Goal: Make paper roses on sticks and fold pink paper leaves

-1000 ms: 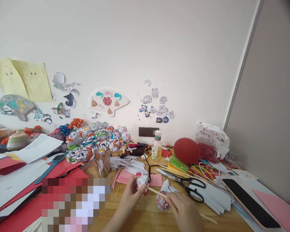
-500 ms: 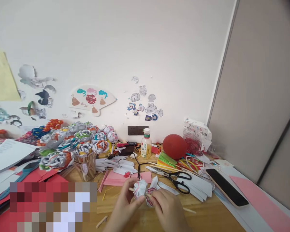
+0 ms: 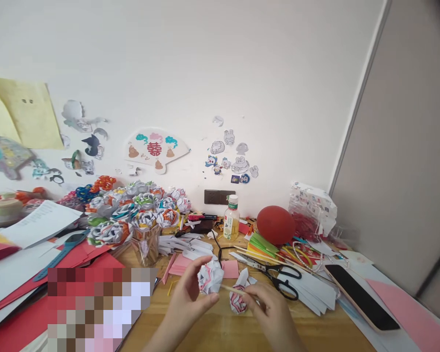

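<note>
Crumpled paper flower (image 3: 210,277), thin wooden stick (image 3: 238,292), matt wood desk (image 3: 223,332).

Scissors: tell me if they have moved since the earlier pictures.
No. The scissors lie as before below the red ball; only the view shifted.

I see a bright room, soft even light, weak shadows, walls bending at the edges, a dark top right corner, a blocky blurred patch bottom left.

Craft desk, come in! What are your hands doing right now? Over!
Left hand pinching a white paper flower. Right hand gripping its wooden stick. Second paper flower lies under the stick. Scissors lie nearby, untouched.
</note>
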A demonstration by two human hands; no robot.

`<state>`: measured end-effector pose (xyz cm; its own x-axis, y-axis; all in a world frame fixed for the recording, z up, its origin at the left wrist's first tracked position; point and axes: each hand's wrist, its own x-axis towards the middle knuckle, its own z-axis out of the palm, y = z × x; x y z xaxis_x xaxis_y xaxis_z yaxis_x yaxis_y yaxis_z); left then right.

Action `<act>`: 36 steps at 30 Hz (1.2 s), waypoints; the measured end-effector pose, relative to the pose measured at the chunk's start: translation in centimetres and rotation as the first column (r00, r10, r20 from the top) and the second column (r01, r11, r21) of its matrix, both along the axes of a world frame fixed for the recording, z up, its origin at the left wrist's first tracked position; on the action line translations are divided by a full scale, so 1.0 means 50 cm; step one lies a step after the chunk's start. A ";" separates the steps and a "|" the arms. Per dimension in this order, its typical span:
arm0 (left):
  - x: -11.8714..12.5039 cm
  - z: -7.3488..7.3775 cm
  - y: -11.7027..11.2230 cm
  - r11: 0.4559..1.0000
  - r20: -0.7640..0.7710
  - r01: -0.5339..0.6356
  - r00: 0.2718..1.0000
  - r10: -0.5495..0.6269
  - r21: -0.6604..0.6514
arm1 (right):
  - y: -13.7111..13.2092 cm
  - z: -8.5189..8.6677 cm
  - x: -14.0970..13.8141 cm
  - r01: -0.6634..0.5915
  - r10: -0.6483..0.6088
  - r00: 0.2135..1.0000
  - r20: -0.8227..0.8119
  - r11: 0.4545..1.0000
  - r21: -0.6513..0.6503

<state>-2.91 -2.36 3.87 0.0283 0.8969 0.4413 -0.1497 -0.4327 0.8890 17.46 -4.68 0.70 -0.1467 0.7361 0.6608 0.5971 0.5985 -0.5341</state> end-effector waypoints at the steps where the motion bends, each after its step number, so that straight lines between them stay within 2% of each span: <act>1: 0.005 0.008 -0.006 0.999 -0.021 0.031 0.999 -0.031 0.044 | 0.002 0.001 0.003 -0.032 0.032 0.999 -0.027 0.999 0.000; 3: 0.020 0.028 -0.021 0.987 -0.049 0.072 0.997 -0.065 0.142 | 0.005 0.005 0.011 -0.084 0.084 0.994 -0.071 0.996 0.015; 5: 0.040 0.052 -0.037 0.976 -0.055 0.057 0.997 -0.046 0.211 | 0.006 0.011 0.019 -0.116 0.118 0.987 -0.111 0.993 0.027; 11: 0.101 0.115 -0.095 0.961 -0.073 0.013 0.997 0.007 0.275 | 0.005 0.027 0.028 -0.294 0.285 0.910 -0.300 0.956 0.018; 16: 0.128 0.122 -0.116 0.976 0.004 -0.087 0.996 0.088 0.201 | 0.011 0.020 0.032 -0.365 0.349 0.851 -0.392 0.930 0.035; 21: 0.136 0.118 -0.118 0.983 -0.077 -0.055 0.995 0.070 0.177 | 0.013 0.015 0.044 -0.268 0.287 0.893 -0.345 0.958 0.104; 26: 0.145 0.124 -0.139 0.994 -0.058 0.036 0.998 -0.030 0.104 | 0.014 0.017 0.054 -0.184 0.222 0.939 -0.264 0.970 0.160; 30: 0.135 0.138 -0.149 0.989 -0.034 0.134 0.991 -0.132 0.064 | 0.006 0.028 0.044 -0.225 0.243 0.944 -0.225 0.969 0.101; 33: 0.110 0.152 -0.138 0.949 -0.015 0.313 0.950 -0.313 0.028 | 0.002 0.034 0.031 -0.262 0.282 0.934 -0.221 0.958 0.116; 36: 0.090 0.160 -0.119 0.904 -0.067 0.427 0.902 -0.427 -0.023 | 0.000 0.033 0.018 -0.308 0.324 0.923 -0.209 0.945 0.107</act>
